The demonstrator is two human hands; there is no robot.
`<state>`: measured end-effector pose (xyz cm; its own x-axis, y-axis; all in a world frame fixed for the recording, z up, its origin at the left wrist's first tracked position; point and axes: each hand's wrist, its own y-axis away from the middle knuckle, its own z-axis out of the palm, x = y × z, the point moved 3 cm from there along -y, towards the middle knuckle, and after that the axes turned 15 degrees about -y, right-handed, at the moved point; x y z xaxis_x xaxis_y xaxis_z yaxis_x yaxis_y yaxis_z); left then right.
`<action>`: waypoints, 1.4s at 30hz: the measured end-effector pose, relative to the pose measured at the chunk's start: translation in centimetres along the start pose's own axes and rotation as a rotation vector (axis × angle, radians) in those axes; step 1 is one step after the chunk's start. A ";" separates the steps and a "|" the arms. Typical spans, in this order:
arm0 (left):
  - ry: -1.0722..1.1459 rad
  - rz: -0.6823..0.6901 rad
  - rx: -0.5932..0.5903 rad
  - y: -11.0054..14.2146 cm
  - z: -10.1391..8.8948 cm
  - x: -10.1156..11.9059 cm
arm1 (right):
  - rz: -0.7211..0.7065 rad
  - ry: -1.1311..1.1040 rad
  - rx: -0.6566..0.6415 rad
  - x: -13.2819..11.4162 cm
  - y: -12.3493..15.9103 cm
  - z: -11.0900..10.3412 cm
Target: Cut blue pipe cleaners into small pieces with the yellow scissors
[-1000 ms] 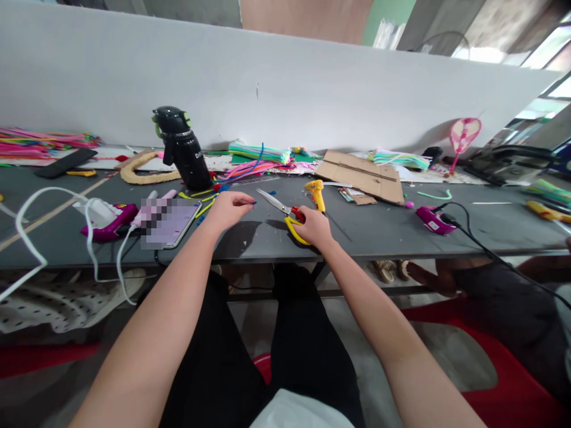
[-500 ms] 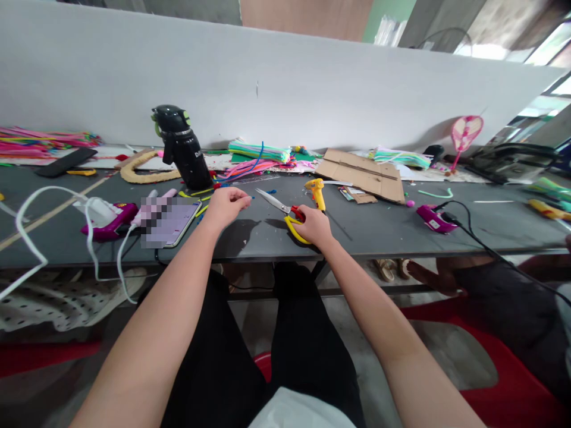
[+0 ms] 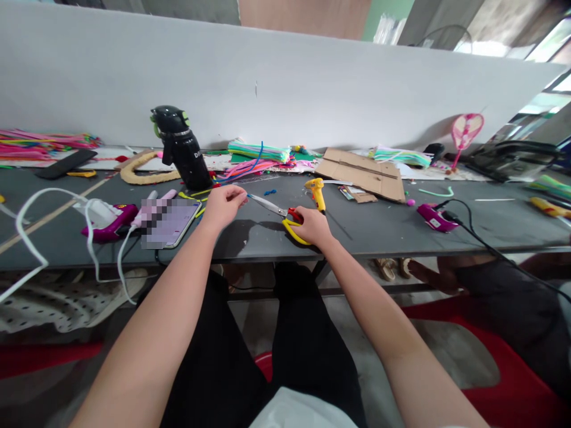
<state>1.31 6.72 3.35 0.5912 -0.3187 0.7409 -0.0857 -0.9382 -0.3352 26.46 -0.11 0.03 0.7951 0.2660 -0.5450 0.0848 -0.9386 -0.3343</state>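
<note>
My right hand (image 3: 313, 225) grips the scissors (image 3: 270, 205) by their yellow and red handles, the blades pointing left just above the table. The blade tips reach the fingertips of my left hand (image 3: 223, 207), which is closed in a pinch. A tiny bit of blue pipe cleaner (image 3: 248, 195) shows between those fingertips and the blades; the rest of it is hidden by the fingers. Short blue pieces (image 3: 270, 192) lie on the table behind the blades. Behind my right hand stands a yellow glue gun (image 3: 316, 191).
A black bottle (image 3: 185, 154) and a phone (image 3: 178, 221) are on the left, beside a purple power socket (image 3: 116, 223) with white cables. Pipe cleaner bundles (image 3: 259, 151) and cardboard (image 3: 361, 172) line the back. Another purple socket (image 3: 435, 219) is on the right, near a seated person.
The scissors have moved slightly left, and their blade tips now meet the blue piece at my left fingertips. The blue pieces on the table show more fully behind the blades.
</note>
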 end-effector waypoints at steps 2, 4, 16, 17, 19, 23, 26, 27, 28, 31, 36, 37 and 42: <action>0.010 0.008 0.001 -0.1 0.1 -0.2 | 0.003 -0.003 -0.011 -0.1 0.0 0.0; 0.015 0.011 0.006 -0.2 0.2 -0.3 | 0.008 -0.003 -0.017 -0.2 0.1 -0.1; -0.022 0.003 -0.023 -0.1 0.2 0.1 | 0.025 0.002 -0.032 -0.4 0.1 -0.2; -0.026 0.006 -0.024 -0.1 0.1 0.1 | 0.027 0.000 -0.034 -0.4 0.1 -0.2; -0.028 0.005 -0.023 -0.1 0.1 0.1 | 0.029 -0.004 -0.035 -0.4 0.1 -0.2; -0.017 0.009 -0.025 0.0 0.1 0.2 | 0.033 -0.011 -0.038 -0.4 0.1 -0.2; -0.012 0.019 -0.022 -0.1 0.2 0.1 | 0.034 -0.005 -0.036 -0.4 0.1 -0.2; -0.008 0.021 -0.022 -0.1 0.2 0.1 | 0.033 -0.003 -0.033 -0.4 0.1 -0.3; -0.003 0.022 -0.023 -0.1 0.2 0.0 | 0.032 -0.002 -0.033 -0.4 0.1 -0.3; -0.008 0.022 -0.028 -0.2 0.3 0.0 | 0.032 -0.005 -0.037 -0.4 0.1 -0.2; -0.020 0.024 -0.030 -0.1 0.2 0.1 | 0.032 -0.003 -0.035 -0.4 0.0 -0.2; -0.022 0.024 -0.031 -0.1 0.2 0.1 | 0.031 -0.001 -0.036 -0.4 0.0 -0.2; -0.028 0.017 -0.035 -0.1 0.2 0.1 | 0.028 -0.002 -0.036 -0.2 0.0 -0.1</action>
<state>1.55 6.83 3.34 0.6117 -0.3313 0.7184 -0.1237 -0.9370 -0.3268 26.33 -0.23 0.22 0.7965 0.2400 -0.5550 0.0840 -0.9529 -0.2915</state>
